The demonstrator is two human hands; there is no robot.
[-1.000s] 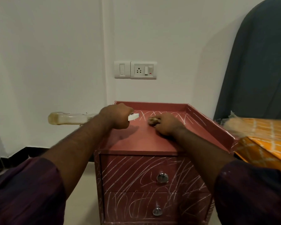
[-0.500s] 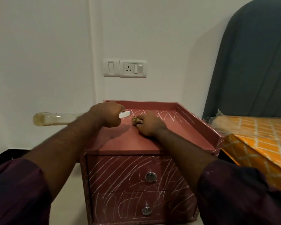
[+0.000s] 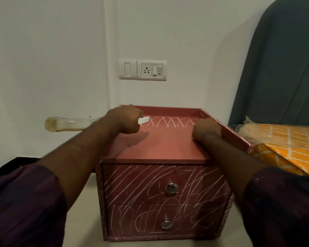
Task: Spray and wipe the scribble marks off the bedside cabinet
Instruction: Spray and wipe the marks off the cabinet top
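The red bedside cabinet stands against the wall. White scribble arcs run along the back of its top, and dense scribbles cover both drawer fronts. My left hand grips a clear spray bottle lying level. Its white nozzle points right over the top's back left corner. My right hand is curled into a fist and presses on the top beside the right rim. The wiping cloth is hidden under it.
A switch and socket plate is on the wall above the cabinet. A bed with an orange checked cover touches the cabinet's right side, with a grey headboard behind it. Each drawer has a metal knob.
My right hand has slid with the cloth from the middle of the top to its right rim. My left hand has kept the bottle near the back left corner.
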